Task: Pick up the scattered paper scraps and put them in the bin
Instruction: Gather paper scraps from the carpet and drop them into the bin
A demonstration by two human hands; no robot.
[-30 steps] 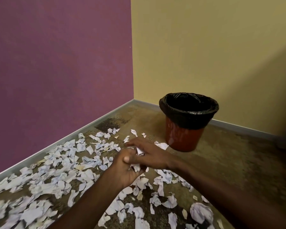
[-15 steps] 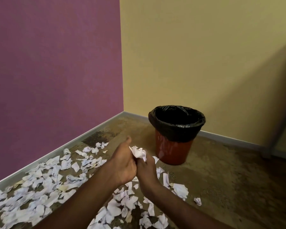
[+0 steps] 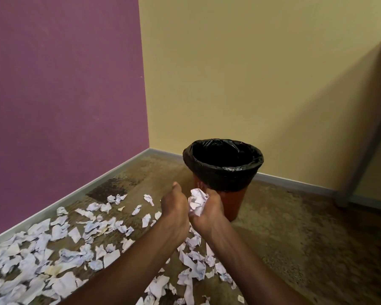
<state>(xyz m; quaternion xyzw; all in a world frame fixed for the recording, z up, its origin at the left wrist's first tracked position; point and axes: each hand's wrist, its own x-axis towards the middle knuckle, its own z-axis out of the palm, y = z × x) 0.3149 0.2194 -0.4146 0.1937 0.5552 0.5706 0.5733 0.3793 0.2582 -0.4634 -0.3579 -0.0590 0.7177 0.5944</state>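
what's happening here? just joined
A person is clearing torn paper off the floor. Both hands, left hand and right hand, are cupped around a wad of paper scraps, held in front of the red bin with its black liner, below its rim. Nothing is visible inside the bin. Many loose scraps lie on the carpet along the purple wall.

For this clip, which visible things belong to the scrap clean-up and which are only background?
Job:
- crumpled white paper wad pressed between left hand and right hand
- white paper scraps on floor
- red-brown bin with black liner

Background:
- purple wall
- yellow wall
- grey post at right
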